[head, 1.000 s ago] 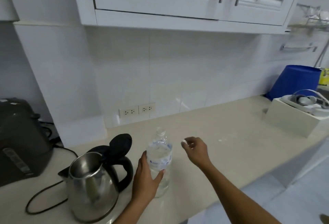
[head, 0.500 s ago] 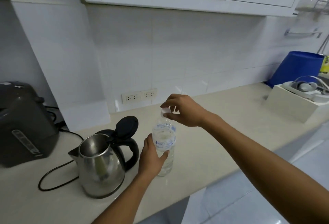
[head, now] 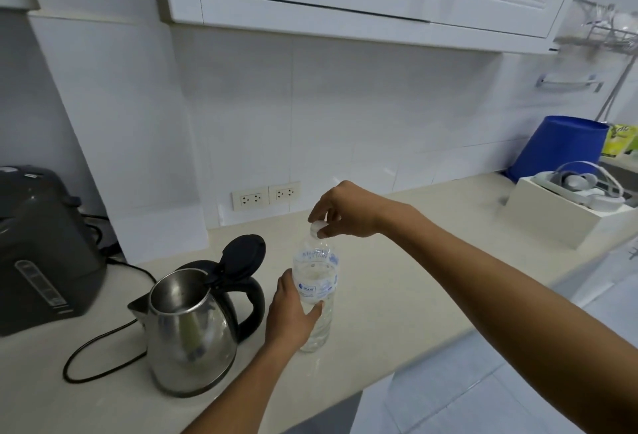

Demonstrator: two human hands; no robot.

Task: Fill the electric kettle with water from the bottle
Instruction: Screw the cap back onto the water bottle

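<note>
The right hand (head: 348, 211), off to the side a second ago, is now pinching the white cap (head: 317, 227) with its fingers while the left hand (head: 291, 316) is gripping the bottle (head: 316, 281), standing on the desk (head: 397, 281) just beside the open kettle (head: 190, 326); pouring has not begun.

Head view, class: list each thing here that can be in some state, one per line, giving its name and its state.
Kettle: upright on the counter, corded.
Kettle lid: flipped open.
Bottle: upright on the counter, water inside.
Bottle cap: at the bottle's mouth, pinched by fingers; on or off cannot be told.
Left hand: wrapped around the bottle.
Right hand: closed on the cap.
Blue bucket: upside down.
Wall sockets: nothing plugged in.
</note>
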